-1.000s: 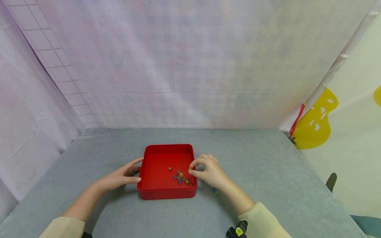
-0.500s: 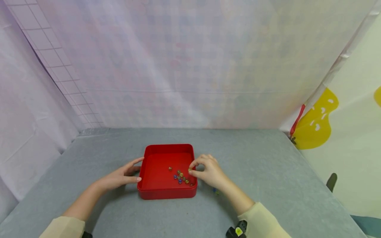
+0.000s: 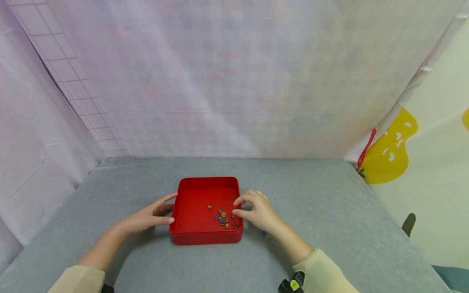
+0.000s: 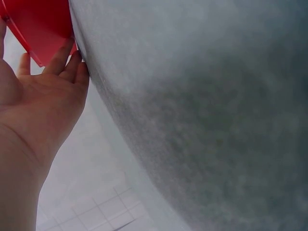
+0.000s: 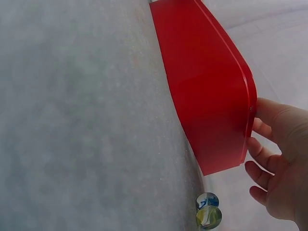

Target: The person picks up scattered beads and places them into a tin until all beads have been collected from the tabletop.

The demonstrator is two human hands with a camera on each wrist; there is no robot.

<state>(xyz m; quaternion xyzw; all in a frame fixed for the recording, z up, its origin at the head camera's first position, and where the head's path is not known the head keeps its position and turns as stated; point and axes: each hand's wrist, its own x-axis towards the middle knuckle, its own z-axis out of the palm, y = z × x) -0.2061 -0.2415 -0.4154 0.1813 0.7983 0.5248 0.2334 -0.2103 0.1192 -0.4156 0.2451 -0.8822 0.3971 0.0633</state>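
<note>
A square red tray [image 3: 205, 238] sits on the grey tabletop with several small glass marbles [image 3: 222, 222] loose on its floor, mostly at the front right. My left hand [image 3: 148, 217] rests against the tray's left side, fingers extended along the wall and thumb at the rim; the left wrist view shows the fingertips at the red wall. Over the right rim, my right hand [image 3: 256, 211] has its thumb and forefinger parted with no marble between them. One marble [image 3: 233, 215] shows just below that thumb. In the right wrist view the other fingers hang loosely beside the outer wall.
Outside the tray, under the right forearm, lie a blue marble [image 5: 207, 199] and a yellow-green marble [image 5: 209, 218] on the grey table [image 3: 311, 195]. A pale cloth curtain [image 3: 234, 81] stands behind the table, with more white cloth at both sides.
The right thumb and forefinger have parted and let go of the yellowish marble they pinched. Marbles near the tray's right front have shifted slightly. The left hand keeps its place.
</note>
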